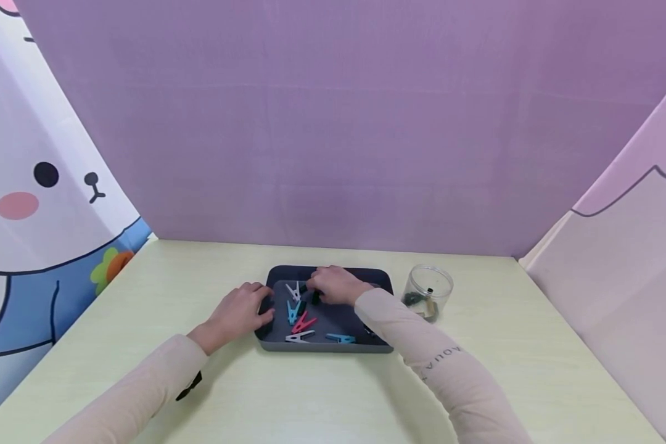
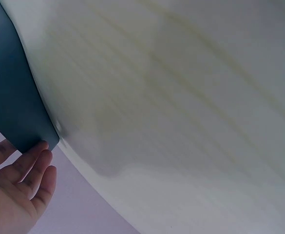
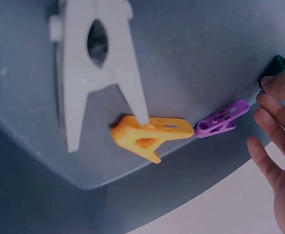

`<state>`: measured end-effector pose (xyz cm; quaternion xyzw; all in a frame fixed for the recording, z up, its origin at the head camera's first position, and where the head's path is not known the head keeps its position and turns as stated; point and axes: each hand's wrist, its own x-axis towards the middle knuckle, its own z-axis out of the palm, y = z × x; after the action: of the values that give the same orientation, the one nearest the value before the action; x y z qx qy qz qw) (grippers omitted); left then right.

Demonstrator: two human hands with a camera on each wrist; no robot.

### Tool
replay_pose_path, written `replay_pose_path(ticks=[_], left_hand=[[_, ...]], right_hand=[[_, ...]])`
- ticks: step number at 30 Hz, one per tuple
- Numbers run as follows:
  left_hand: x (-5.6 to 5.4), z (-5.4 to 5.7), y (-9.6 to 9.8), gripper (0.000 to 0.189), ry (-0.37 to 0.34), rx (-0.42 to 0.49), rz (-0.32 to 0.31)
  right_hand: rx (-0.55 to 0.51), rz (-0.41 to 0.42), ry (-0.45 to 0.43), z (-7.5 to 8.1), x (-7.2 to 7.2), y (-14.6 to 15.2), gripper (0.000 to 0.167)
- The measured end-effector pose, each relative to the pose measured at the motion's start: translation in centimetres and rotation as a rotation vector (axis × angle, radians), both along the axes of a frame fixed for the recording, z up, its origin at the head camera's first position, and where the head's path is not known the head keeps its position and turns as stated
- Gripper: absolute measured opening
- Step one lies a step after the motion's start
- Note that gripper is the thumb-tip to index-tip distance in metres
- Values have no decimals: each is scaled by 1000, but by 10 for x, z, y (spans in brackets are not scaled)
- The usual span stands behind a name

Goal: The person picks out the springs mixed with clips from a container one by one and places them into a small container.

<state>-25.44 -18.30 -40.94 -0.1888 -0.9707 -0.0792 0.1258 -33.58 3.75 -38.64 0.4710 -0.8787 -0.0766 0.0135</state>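
Note:
A dark grey tray (image 1: 327, 347) holds several clothespins. My left hand (image 1: 243, 311) grips the tray's left side; in the left wrist view its fingers (image 2: 37, 168) touch the outer wall near a corner. Inside the tray, my right hand (image 1: 337, 285) pinches a dark green cylindrical piece (image 3: 275, 67) between thumb and fingertips. A dark green coil and a metal part show beside that piece, partly cut off by the frame. Near this hand lie a purple clothespin (image 3: 222, 118), a yellow-orange clothespin (image 3: 152, 132) and a large whitish clothespin (image 3: 79, 83).
A clear round jar (image 1: 428, 290) with dark green and tan items stands right of the tray. Blue (image 1: 293, 313), red (image 1: 303, 322) and white (image 1: 300, 337) clothespins lie in the tray's left part. A purple cloth wall (image 1: 333, 154) rises behind the table (image 1: 288, 394).

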Motion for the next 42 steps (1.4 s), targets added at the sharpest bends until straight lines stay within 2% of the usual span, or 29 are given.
replay_pose_path(ticks=[14,23,32,42], left_hand=[[-1,-1,-1,36,13,5,2],[0,-1,-1,36,14,-6,0],[1,0,0,36,17,-4,2],[1,0,-1,37,-2,-3,6]], right_hand=[[15,4,0,-2,1,1,16],[26,-20,-16,1,2,0,1],[30,-14,0,3,3,3,10],[15,10,11,15,9,8,5]])
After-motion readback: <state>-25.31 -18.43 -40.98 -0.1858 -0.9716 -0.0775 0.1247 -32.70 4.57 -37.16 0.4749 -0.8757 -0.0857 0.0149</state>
